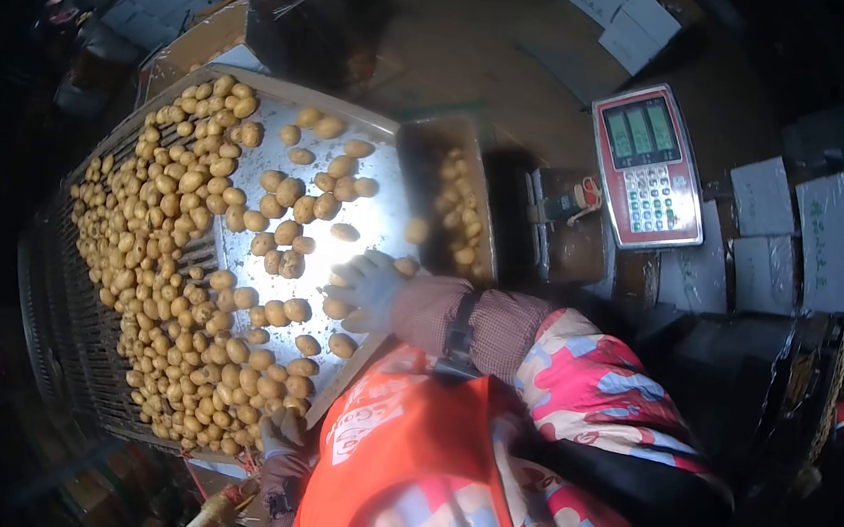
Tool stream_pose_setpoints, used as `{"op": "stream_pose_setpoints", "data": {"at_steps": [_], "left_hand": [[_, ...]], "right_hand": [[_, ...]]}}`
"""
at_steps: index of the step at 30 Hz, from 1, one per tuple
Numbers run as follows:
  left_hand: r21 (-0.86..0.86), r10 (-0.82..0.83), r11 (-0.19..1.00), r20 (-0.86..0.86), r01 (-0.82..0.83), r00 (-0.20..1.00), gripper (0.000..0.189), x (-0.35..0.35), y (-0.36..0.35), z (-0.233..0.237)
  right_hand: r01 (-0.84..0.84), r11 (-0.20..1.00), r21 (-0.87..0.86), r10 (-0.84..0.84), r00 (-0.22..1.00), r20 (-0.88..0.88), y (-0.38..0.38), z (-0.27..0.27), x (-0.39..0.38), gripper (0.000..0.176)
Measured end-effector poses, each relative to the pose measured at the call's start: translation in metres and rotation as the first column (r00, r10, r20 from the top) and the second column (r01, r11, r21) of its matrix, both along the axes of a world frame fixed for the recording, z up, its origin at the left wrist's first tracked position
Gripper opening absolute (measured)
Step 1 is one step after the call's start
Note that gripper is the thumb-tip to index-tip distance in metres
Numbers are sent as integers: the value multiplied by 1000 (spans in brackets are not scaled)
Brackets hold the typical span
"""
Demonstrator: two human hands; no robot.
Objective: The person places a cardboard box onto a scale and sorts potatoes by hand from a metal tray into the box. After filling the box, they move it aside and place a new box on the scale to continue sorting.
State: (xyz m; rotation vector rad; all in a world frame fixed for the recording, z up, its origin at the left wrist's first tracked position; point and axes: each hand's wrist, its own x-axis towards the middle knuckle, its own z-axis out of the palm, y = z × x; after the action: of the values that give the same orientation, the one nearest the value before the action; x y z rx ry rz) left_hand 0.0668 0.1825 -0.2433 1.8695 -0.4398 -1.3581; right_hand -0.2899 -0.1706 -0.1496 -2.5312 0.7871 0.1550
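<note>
Many potatoes [188,183] lie across a slatted sorting table and its shiny metal sheet [318,244]. My right hand [367,291], in a pale glove, rests low over the sheet with its fingers spread. Single potatoes lie beside it, one potato [336,308] right by the fingers. A blurred potato [417,230] is at the sheet's right edge, beside a box [490,231] that holds more potatoes. My left hand [282,432], also gloved, is against the potatoes at the table's near edge. Its fingers look stretched out, partly hidden by dim light.
A red-and-white digital scale display [649,168] stands to the right of the potato box. White cartons [807,242] are stacked at the far right, with more cartons [628,26] at the top. An open cardboard box [195,43] stands behind the table.
</note>
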Motion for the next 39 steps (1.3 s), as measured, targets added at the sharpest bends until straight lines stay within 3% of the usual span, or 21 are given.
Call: {"op": "stream_pose_setpoints", "data": {"at_steps": [1,3,4,5,6,10,11,12,13,15,16,17,19,23,25,26,29,32,35,36,39], "left_hand": [[34,-309,951,161,308,937,29,12,4,0],[56,-450,892,207,449,869,29,23,0,-4],[19,-300,954,102,299,949,31,5,-10,10],[141,77,989,-161,-54,984,35,-48,-57,72],[296,525,844,-283,-448,803,40,-102,-105,135],[71,197,970,-790,-232,581,52,-106,-152,110],[164,270,963,-512,-216,816,55,-127,-168,122],[181,231,972,-595,-152,769,56,-142,-186,132],[13,1,1000,-817,17,576,59,-140,-196,128],[89,-20,983,-823,163,568,63,-162,-219,148],[130,1,976,-807,176,591,57,-172,-223,157],[129,-21,969,-807,211,590,53,-177,-224,149],[135,-64,948,-807,289,587,45,-185,-220,126],[-219,-544,839,-384,499,746,38,-217,-201,103],[-270,-651,736,-31,621,759,38,-236,-206,102],[-248,-658,735,-35,631,752,40,-242,-203,88],[-116,-517,856,-182,504,837,40,-278,-192,53],[-29,-450,893,-66,449,891,31,-308,-140,-43],[49,-153,987,-38,155,988,40,-331,-162,-39],[185,-16,983,-28,21,999,38,-338,-186,-28],[173,-115,982,217,78,969,39,-361,-229,-16]], "right_hand": [[-8,1000,-1,8,1000,-7,2,1,1,75],[18,998,-63,-17,1000,16,6,-13,4,75],[27,995,-94,-25,999,22,8,-18,4,75],[26,997,-74,-25,1000,14,8,-15,3,75],[17,998,-57,-17,1000,7,6,-10,3,74],[57,995,-86,-54,998,39,7,-22,11,71],[70,987,-146,-57,994,89,9,-31,10,69],[77,976,-204,-48,989,142,10,-41,7,66],[83,963,-258,-30,979,203,9,-48,7,63],[262,910,-322,-117,906,406,4,-44,-13,47],[419,866,272,-489,602,631,7,-48,-25,45],[492,787,371,-603,494,626,6,-43,-44,44],[758,626,183,-727,482,490,5,-37,-90,41],[957,248,153,-944,203,259,0,-90,-159,44],[910,97,403,-988,138,-72,-14,-96,-163,47],[866,-7,499,-963,129,-237,-21,-103,-165,49],[983,66,170,-888,136,-440,-24,-158,-160,50],[975,200,98,-862,223,-456,-24,-179,-186,50],[927,285,246,-849,363,-384,-45,-188,-248,47],[931,332,148,-826,363,-431,-59,-183,-256,48],[924,337,181,-835,382,-396,-86,-179,-296,50]]}}
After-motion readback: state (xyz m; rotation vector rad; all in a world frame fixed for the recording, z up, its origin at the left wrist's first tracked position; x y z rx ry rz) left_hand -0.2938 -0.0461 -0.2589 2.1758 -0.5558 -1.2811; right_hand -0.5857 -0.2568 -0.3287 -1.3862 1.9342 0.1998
